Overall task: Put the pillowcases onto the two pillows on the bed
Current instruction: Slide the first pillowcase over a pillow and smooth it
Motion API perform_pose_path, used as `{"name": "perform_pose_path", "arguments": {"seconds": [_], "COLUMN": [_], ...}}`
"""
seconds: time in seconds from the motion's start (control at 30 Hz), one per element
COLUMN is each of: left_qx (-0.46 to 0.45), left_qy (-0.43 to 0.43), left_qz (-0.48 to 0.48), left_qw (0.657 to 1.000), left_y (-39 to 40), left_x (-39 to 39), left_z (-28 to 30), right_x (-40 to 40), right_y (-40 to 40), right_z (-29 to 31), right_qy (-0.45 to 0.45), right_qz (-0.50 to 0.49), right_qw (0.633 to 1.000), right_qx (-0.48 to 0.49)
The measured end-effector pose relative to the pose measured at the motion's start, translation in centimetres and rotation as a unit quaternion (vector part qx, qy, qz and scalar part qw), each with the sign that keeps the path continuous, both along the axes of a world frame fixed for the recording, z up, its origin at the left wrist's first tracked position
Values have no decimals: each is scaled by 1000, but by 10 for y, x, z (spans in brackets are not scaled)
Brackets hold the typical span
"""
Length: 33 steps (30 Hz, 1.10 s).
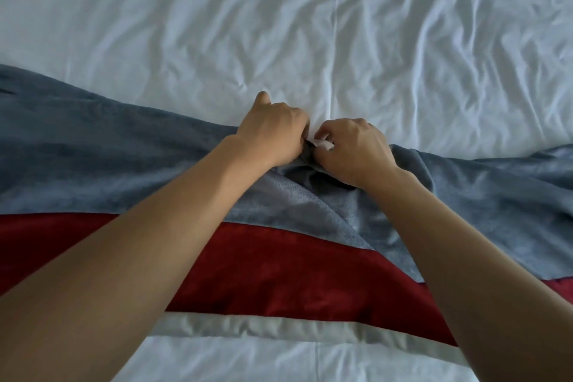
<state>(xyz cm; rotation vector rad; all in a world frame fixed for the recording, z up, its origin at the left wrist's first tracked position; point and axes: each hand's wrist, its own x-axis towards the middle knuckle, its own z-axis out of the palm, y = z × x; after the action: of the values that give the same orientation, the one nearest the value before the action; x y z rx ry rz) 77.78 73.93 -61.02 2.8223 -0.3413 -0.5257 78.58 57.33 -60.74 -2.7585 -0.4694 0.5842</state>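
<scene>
Blue-grey pillowcase (124, 164) on white sheet (186, 25), far edge pinched in left hand (273, 130) grip, right hand (353, 149) grip

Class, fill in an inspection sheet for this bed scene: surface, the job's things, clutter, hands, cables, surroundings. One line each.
Surface: white sheet, wrinkled, covers the bed.
Job's things: blue-grey pillowcase lies across the bed, partly over a red pillowcase; a small white bit shows at the blue-grey edge between the hands, and I cannot tell what it is. A pale grey band runs along the red cloth's near edge.
Clutter: nothing seen.
Hands: left hand and right hand, fingers curled, both pinch the blue-grey pillowcase's far edge, close together.
Cables: nothing seen.
Surroundings: nothing seen beyond the bed.
</scene>
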Motion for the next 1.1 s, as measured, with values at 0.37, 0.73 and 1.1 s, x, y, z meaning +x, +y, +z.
{"name": "perform_pose_path", "arguments": {"seconds": [0.37, 0.73, 1.1], "left_qx": [-110, -88, -36], "left_qy": [175, 97, -135], "left_qz": [156, 189, 161], "left_qw": [966, 973, 977], "left_y": [10, 23, 18], "left_x": [46, 52, 82], "left_z": [20, 8, 26], "right_x": [24, 37, 66], "right_y": [-14, 25, 36], "right_z": [7, 6, 1], "right_qy": [-130, -77, 5], "right_qz": [-109, -23, -39], "right_qw": [985, 993, 999], "right_qx": [33, 89, 31]}}
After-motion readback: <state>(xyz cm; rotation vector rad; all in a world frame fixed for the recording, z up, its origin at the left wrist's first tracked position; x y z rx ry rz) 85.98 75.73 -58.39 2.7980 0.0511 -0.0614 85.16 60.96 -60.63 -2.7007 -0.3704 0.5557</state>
